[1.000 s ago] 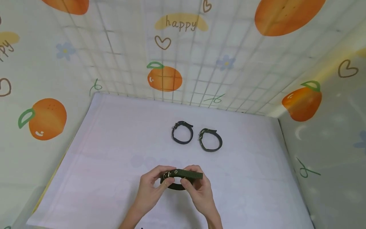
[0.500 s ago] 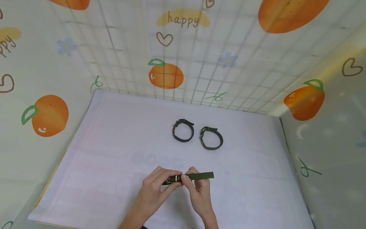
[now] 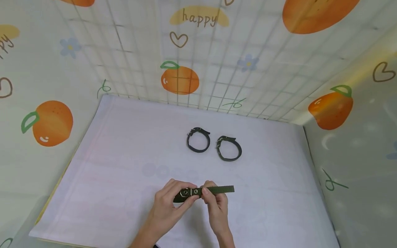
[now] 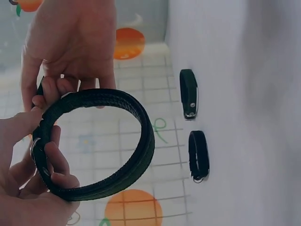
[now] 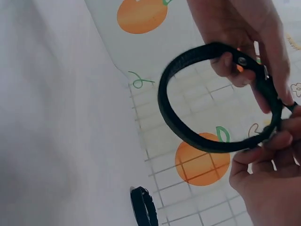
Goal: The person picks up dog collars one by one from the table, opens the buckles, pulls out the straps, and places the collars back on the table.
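A dark green webbing collar [image 3: 224,189] is held up between both hands, above the white sheet. My left hand [image 3: 167,203] pinches it at the metal buckle and ring, fingers above and thumb below. Just right of the buckle, my right hand [image 3: 215,206] pinches the strap between thumb and fingers. The free strap end sticks out to the right past that hand, and a metal eyelet shows between the two hands. In the left wrist view the collar [image 4: 146,141] forms a closed round loop. The right wrist view shows this loop [image 5: 164,101] too, with fingers covering part of the buckle side.
Two similar buckled collars lie farther back on the white sheet [image 3: 118,165]: a left one [image 3: 188,143] and a right one [image 3: 240,151]. Behind them stands a grid wall [image 3: 214,89] under fruit-printed cloth, with side walls to the left and right.
The strap end has come down flat and now reaches farther right. The buckle side has turned toward the head camera. My right thumb has moved from inside the loop onto the strap.
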### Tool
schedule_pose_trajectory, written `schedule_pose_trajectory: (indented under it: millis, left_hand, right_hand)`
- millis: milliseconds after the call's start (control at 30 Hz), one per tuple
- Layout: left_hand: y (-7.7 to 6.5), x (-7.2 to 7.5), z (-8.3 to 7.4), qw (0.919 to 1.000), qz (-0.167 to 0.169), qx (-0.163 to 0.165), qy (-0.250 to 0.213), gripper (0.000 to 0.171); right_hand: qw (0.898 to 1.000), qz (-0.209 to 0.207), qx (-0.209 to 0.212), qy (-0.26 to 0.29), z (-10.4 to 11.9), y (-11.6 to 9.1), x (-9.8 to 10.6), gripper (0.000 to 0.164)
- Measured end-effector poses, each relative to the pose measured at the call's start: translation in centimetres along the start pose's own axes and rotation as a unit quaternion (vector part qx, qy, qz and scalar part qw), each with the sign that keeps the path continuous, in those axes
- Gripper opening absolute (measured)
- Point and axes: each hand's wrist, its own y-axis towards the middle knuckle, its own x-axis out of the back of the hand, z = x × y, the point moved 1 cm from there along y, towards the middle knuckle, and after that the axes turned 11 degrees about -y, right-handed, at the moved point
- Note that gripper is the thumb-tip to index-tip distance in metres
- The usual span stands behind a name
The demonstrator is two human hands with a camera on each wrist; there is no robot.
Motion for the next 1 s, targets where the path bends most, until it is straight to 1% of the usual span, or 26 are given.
schedule_pose_trajectory:
  millis: [133,267,333,400,467,600,700,767,867,933,1000]
  left_hand:
    - [0.0,0.1,0.1,0.9997,-0.013,0.016,-0.015,0.026]
    - [0.0,0.1,0.1,0.9987,-0.017,0.04,-0.026,0.024]
    - [0.0,0.1,0.1,0.9978,-0.018,0.054,-0.036,0.023]
    - [0.0,0.1,0.1,0.996,-0.019,0.07,-0.052,0.023]
    - [-0.1,0.2,0.1,0.9932,-0.018,0.088,-0.074,0.024]
    - [-0.1,0.3,0.2,0.9828,-0.006,0.123,-0.138,0.023]
    - [-0.1,0.3,0.4,0.9751,0.001,0.138,-0.174,0.022]
    - [-0.1,0.3,0.6,0.9725,0.005,0.141,-0.185,0.022]
    - [-0.2,0.3,0.7,0.9701,0.01,0.142,-0.196,0.023]
    - [-0.2,0.3,0.8,0.9685,0.014,0.146,-0.202,0.023]
    - [-0.3,0.2,0.9,0.968,0.014,0.149,-0.201,0.023]
  right_hand:
    - [0.999,0.012,-0.001,-0.033,-0.2,-0.1,0.1,0.025]
    - [0.999,0.033,-0.005,-0.031,-0.5,-0.3,0.3,0.018]
    - [0.999,0.044,-0.002,-0.028,-0.6,-0.4,0.3,0.019]
    - [0.998,0.054,0.004,-0.025,-0.7,-0.4,0.4,0.022]
    - [0.998,0.06,0.009,-0.021,-0.8,-0.3,0.5,0.025]
    - [0.998,0.066,0.016,0.002,-1.0,-0.3,0.5,0.023]
    - [0.997,0.066,0.033,0.013,-1.2,-0.1,0.5,0.023]
    - [0.997,0.067,0.042,0.017,-1.3,0.0,0.6,0.026]
    - [0.996,0.065,0.058,-0.011,-1.3,0.0,0.6,0.029]
    - [0.994,0.055,0.081,-0.054,-1.3,0.0,0.4,0.029]
    - [0.989,0.035,0.104,-0.102,-1.2,0.0,0.1,0.03]
